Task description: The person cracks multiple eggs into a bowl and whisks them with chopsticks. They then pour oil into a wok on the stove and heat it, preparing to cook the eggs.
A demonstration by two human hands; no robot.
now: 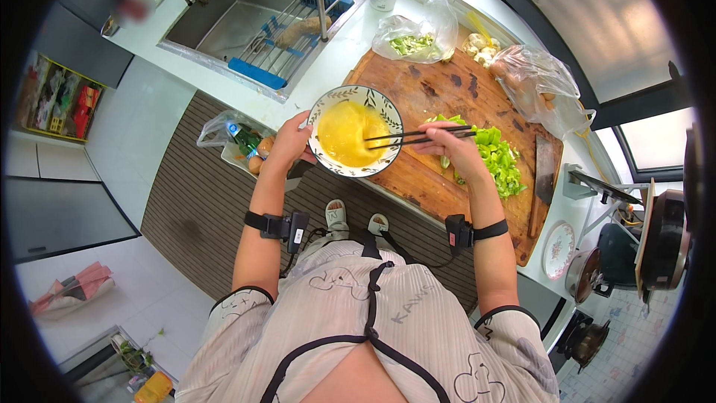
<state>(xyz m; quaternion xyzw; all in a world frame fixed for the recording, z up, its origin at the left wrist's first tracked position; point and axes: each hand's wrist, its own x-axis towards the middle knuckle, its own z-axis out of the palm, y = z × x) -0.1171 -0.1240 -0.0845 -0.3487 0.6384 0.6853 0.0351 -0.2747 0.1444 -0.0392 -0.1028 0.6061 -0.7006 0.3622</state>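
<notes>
My left hand [292, 141] grips the rim of a patterned ceramic bowl [331, 165], tilted towards the camera. Yellow beaten egg [348, 133] lies inside it. Dark chopsticks [422, 137] are held in my right hand [450, 148], their tips in the egg. Beneath my right hand and the bowl's right side is a large wooden cutting board [414, 182]. Chopped green peppers [500, 165] are heaped on the board just right of my right hand. A cleaver [543, 170] lies near the board's right edge.
A steel sink [240, 17] with a blue-ended drying rack [257, 73] is at upper left. Behind the board are a plastic bag of chopped greens [411, 42], garlic bulbs [480, 47] and a bag of eggs [545, 89]. A floral plate [558, 250] and pots stand at right.
</notes>
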